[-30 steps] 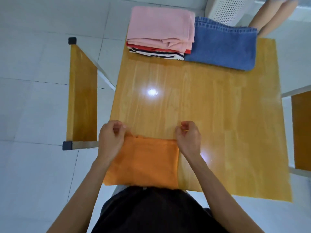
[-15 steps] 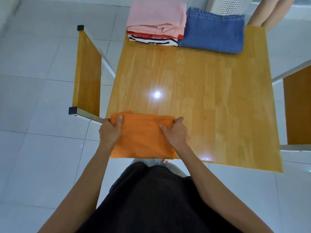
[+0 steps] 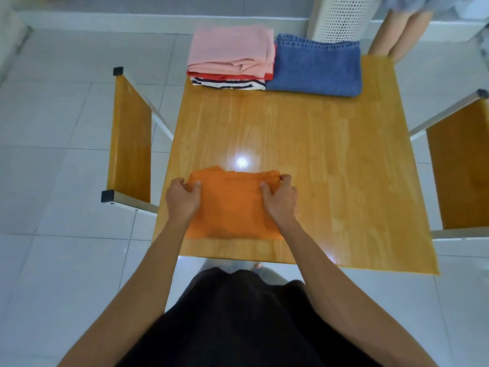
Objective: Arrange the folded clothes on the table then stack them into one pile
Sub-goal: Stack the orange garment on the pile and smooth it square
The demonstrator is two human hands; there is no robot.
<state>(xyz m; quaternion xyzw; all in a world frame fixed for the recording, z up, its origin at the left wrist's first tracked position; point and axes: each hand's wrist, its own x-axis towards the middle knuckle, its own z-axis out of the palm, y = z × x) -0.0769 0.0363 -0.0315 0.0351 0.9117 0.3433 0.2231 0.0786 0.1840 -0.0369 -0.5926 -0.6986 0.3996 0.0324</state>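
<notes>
A folded orange garment (image 3: 232, 207) lies flat near the front left edge of the wooden table (image 3: 330, 168). My left hand (image 3: 182, 198) grips its far left corner, and my right hand (image 3: 280, 198) grips its far right corner. At the table's far edge stands a pile with a pink garment (image 3: 232, 50) on top, a red one (image 3: 227, 76) under it and a striped one (image 3: 227, 84) at the bottom. Folded blue jeans (image 3: 317, 67) lie beside that pile, touching its right side.
A wooden chair (image 3: 129, 139) stands at the table's left and another chair (image 3: 460, 165) at its right. A white perforated basket (image 3: 344, 17) and a person's legs (image 3: 399, 30) are beyond the far edge. White tiled floor surrounds the table.
The orange garment has gone from hanging over the front edge to lying fully on the table, further in. Both hands moved with it and shifted their grip to its far corners.
</notes>
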